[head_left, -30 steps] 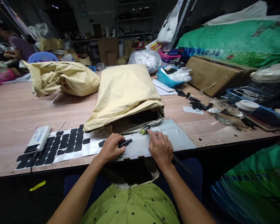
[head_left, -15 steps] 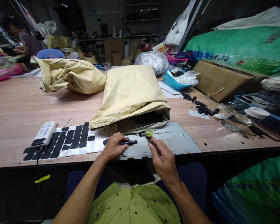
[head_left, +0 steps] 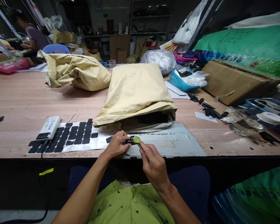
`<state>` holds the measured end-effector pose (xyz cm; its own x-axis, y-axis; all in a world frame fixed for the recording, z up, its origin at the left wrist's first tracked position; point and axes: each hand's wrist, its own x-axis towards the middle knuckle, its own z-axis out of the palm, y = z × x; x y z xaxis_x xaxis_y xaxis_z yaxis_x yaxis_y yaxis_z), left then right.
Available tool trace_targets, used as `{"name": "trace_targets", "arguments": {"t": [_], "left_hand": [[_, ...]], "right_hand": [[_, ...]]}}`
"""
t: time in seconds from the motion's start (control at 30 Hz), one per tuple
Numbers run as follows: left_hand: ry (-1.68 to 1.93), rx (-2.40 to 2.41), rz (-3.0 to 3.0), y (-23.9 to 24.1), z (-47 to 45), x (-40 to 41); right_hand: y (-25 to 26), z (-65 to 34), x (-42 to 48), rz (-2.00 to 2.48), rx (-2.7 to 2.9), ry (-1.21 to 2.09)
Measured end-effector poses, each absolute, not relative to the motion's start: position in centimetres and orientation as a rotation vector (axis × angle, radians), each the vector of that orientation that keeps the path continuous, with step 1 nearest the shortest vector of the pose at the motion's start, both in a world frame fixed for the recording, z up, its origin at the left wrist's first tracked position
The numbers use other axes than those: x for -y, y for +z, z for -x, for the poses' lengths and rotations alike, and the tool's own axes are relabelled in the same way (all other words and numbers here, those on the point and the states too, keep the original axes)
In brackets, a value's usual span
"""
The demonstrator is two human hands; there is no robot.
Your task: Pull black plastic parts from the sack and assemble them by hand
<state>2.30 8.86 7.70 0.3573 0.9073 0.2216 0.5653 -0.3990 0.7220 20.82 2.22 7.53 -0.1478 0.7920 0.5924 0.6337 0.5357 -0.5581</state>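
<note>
My left hand [head_left: 118, 144] is closed around a small black tubular part [head_left: 129, 142], held low over a grey sheet [head_left: 165, 144] at the table's front edge. Between my right hand's [head_left: 154, 163] fingers is the thin handle of a small mallet [head_left: 137, 140] with a see-through yellow-green face. The mallet's head is right at the black part; whether they touch I cannot tell. Just behind both hands lies a cream sack [head_left: 135, 87], its dark mouth facing me. Left of my left hand a white sheet of black stickers [head_left: 78, 133] lies flat.
A white device [head_left: 49, 128] with a cable rests on the stickers. Another sack [head_left: 81, 70] lies behind, left. Loose black parts [head_left: 208, 109], a blue basin [head_left: 182, 81] and a cardboard box [head_left: 235, 81] are on the right. A co-worker [head_left: 35, 37] sits far left.
My right hand has brought the mallet left and down to the black part in my left hand. The whole view has shifted slightly.
</note>
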Motion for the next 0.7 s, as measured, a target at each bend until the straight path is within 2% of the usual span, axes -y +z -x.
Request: {"name": "trace_targets", "arguments": {"t": [0.57, 0.7], "left_hand": [[0.843, -1.282, -2.008, 7.9, -2.4, -8.8], [0.851, -1.286, -2.065, 7.6, -2.4, -8.7]], "right_hand": [[6.6, -22.0, -2.5, 1.27, 1.87, 0.258], [7.3, -23.5, -4.1, 1.314, 1.796, 0.14]]}}
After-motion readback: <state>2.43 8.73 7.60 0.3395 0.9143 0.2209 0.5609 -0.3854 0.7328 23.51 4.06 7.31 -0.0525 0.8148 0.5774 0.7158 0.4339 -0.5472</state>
